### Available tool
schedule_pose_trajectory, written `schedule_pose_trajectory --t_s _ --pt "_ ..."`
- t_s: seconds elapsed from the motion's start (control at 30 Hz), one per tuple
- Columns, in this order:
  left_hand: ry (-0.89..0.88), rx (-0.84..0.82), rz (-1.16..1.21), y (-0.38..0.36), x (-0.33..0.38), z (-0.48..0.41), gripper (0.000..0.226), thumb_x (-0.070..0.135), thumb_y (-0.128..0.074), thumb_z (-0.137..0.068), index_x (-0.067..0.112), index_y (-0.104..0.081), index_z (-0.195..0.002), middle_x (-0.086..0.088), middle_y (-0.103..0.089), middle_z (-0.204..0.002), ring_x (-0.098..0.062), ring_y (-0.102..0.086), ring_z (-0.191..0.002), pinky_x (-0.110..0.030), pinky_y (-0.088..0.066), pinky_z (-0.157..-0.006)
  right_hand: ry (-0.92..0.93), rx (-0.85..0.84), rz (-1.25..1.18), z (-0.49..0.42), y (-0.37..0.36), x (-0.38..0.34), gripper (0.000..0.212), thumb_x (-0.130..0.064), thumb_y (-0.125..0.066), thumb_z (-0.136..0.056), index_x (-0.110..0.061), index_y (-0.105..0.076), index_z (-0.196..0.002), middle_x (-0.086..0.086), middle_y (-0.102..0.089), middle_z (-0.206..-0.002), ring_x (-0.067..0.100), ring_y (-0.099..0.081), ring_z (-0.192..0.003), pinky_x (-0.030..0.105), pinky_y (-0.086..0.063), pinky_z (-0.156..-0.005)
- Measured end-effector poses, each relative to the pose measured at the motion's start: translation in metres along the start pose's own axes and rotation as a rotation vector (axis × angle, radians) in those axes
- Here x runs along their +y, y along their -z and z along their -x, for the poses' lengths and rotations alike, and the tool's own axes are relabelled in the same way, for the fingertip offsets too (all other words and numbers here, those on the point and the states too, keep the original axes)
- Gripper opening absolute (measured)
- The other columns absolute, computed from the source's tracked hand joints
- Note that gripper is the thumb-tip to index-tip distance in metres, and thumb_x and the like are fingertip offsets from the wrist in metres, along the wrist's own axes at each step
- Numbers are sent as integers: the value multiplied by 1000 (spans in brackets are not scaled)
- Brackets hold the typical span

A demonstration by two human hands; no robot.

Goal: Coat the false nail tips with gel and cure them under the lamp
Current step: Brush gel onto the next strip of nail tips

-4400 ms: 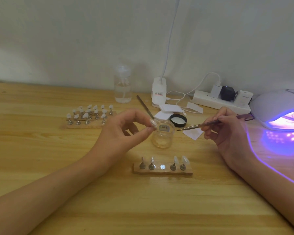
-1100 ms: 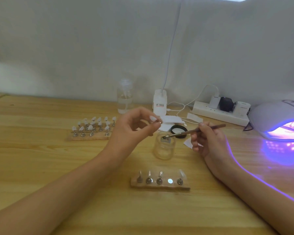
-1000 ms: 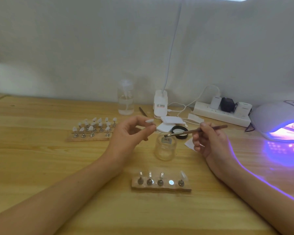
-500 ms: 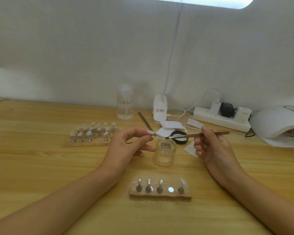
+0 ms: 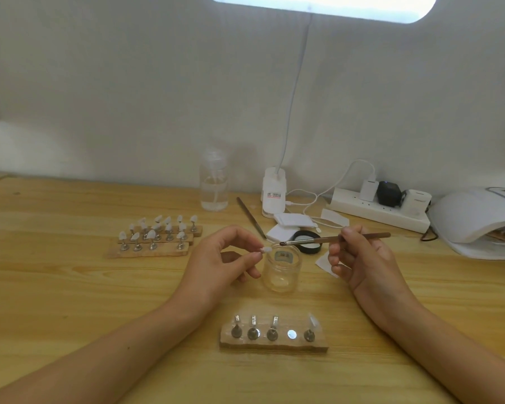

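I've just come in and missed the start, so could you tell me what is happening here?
A person is coating false nail tips. The left hand pinches one nail tip by the rim of the open glass jar, while the right hand holds a brush with its bristles close to that tip. The near stand has one empty spot and one mounted tip at its right end. The curing lamp at the right shows no glow.
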State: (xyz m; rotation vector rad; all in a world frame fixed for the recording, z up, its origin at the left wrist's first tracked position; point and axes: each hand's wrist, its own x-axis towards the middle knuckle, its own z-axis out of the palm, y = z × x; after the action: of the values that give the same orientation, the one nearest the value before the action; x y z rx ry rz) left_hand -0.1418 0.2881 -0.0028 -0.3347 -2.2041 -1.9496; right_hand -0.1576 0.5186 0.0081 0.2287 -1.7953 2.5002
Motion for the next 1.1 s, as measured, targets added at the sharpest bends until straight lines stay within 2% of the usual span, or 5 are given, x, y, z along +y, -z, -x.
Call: schedule_pose_trajectory --t_s 0.2,0.57,0.77,1.1 --pt "-17 -8 -18 -1 -2 -1 17 1 -72 -84 17 -70 -79 3 -71 -80 -17 -70 -61 -21 -51 -55 25 -19 46 0 0 1 16 -28 -60 -82 -14 -55 -85 5 -63 -67 13 -61 -58 21 -51 -50" --pt "3 -12 23 0 2 0 15 2 -71 -85 17 -71 -80 5 -69 -70 -17 -67 -54 -21 -51 -50 62 -48 134 -1 -2 3 16 -29 -59 -84 -13 -54 -84 5 -66 -70 16 -64 -62 23 -53 -54" --pt "-6 -11 17 -1 3 1 19 1 -70 -86 18 -71 -79 4 -70 -81 -17 -66 -54 -22 -50 -49 81 -63 131 0 -3 2 18 -30 -59 -84 -13 -53 -84 5 -66 -70 16 -64 -63 23 -53 -54" --pt "-7 -9 10 -1 4 1 15 1 -70 -86 15 -70 -81 3 -69 -83 -17 -65 -52 -23 -50 -47 93 -52 159 1 -4 2 18 -29 -58 -85 -12 -52 -86 5 -67 -70 16 -65 -63 23 -54 -55"
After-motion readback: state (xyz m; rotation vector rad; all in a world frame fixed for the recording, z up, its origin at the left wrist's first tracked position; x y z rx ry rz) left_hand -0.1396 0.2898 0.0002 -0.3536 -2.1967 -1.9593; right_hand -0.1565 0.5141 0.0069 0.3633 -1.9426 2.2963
